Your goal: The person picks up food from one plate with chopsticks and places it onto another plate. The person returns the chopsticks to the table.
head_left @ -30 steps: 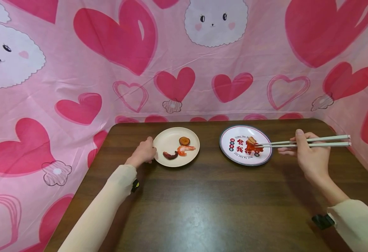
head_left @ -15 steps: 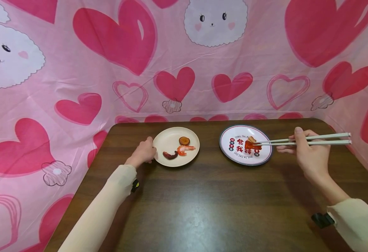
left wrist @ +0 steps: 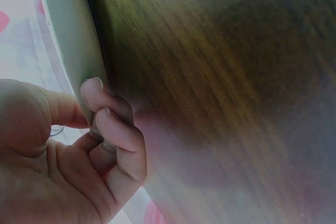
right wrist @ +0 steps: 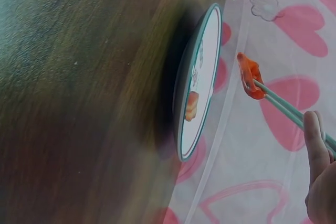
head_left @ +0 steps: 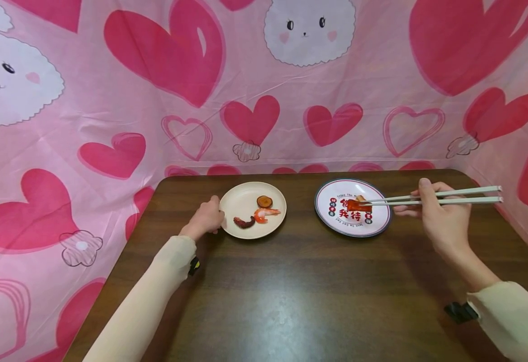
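My left hand (head_left: 206, 217) pinches the left rim of a cream plate (head_left: 252, 235); in the left wrist view the thumb lies on one side of the rim and curled fingers on the other. On that plate lie a round brown mushroom slice (head_left: 265, 202), an orange shrimp (head_left: 266, 215) and a dark red curled piece (head_left: 244, 222). My right hand (head_left: 447, 221) holds pale green chopsticks (head_left: 481, 200). Their tips grip a glossy red-orange food piece (right wrist: 251, 77), raised above a white plate (head_left: 329, 223) with red lettering. A tan food piece (right wrist: 191, 106) rests on this plate.
Both plates stand towards the back of a dark wooden table (head_left: 264, 281), with a gap between them. Pink heart-printed cloth (head_left: 291, 130) hangs behind the table and along its sides.
The chopsticks and the red-orange piece have moved a little left and up, and the piece has turned. My right hand has shifted the same way. The left hand and cream plate have stayed put.
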{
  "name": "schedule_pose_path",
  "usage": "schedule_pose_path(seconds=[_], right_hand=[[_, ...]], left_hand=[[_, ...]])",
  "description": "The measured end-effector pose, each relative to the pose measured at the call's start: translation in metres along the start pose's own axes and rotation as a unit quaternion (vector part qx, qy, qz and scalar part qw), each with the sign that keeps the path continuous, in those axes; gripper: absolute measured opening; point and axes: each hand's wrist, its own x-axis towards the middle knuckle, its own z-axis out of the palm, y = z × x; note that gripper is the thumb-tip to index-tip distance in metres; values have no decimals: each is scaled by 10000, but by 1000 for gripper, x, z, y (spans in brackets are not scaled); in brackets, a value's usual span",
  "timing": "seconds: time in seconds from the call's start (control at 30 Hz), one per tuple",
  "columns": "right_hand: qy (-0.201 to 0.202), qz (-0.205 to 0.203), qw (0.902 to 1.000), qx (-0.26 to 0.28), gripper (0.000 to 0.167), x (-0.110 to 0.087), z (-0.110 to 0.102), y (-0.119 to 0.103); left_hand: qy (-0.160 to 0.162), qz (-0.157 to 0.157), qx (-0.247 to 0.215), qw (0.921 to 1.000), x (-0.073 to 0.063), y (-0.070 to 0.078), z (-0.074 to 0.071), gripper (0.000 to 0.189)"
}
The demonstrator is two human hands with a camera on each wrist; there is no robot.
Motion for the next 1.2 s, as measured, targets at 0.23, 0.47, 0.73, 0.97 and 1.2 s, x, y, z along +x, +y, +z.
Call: schedule_pose_path(seconds=[0.23, 0.47, 0.73, 0.97, 1.2], right_hand=[[-152, 2, 9997, -199, 35, 2, 7, -2], [-291, 62, 9992, -251, 38, 4, 17, 0], [-404, 41, 9988, -276, 38, 4, 29, 0], [-444, 7, 9989, -155, 39, 3, 38, 3], [-418, 158, 9987, -262, 35, 2, 47, 6]], left_hand=[[-36, -46, -23, 10000, 0, 3, 0, 30], [-54, -62, -30, 10000, 1, 2, 1, 32], [-30, -43, -32, 10000, 1, 0, 1, 30], [-44, -68, -49, 10000, 0, 0, 1, 32], [-21, -47, 28, 10000, 1, 1, 1, 32]])
